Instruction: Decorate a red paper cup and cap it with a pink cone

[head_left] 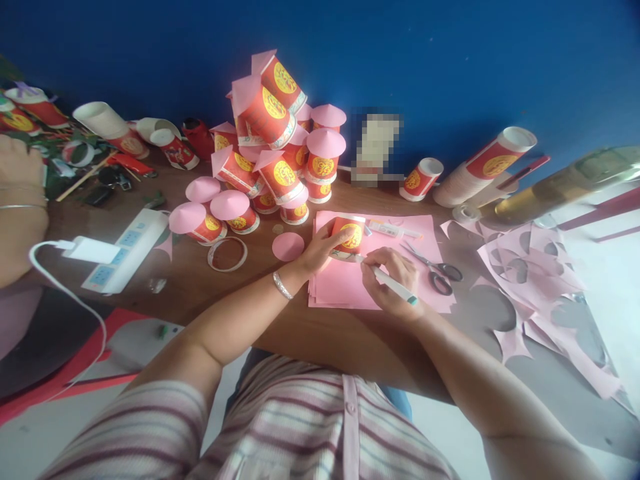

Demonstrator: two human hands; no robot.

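My left hand [320, 248] holds a red paper cup [350, 235] with a gold emblem, mouth down, on a stack of pink paper sheets [350, 283]. My right hand [393, 280] grips a white pen [395, 285] with a teal end, its tip touching the paper at the cup's rim. A cut pink paper disc [288, 246] lies just left of the sheets. Scissors [436, 270] rest on the right part of the pink stack.
A heap of red cups with pink cone lids [270, 160] sits behind. A white power strip [127, 248] with cable and a tape ring [227, 254] lie left. Pink paper offcuts [535, 280] spread right. Another person's arm [20, 200] is at far left.
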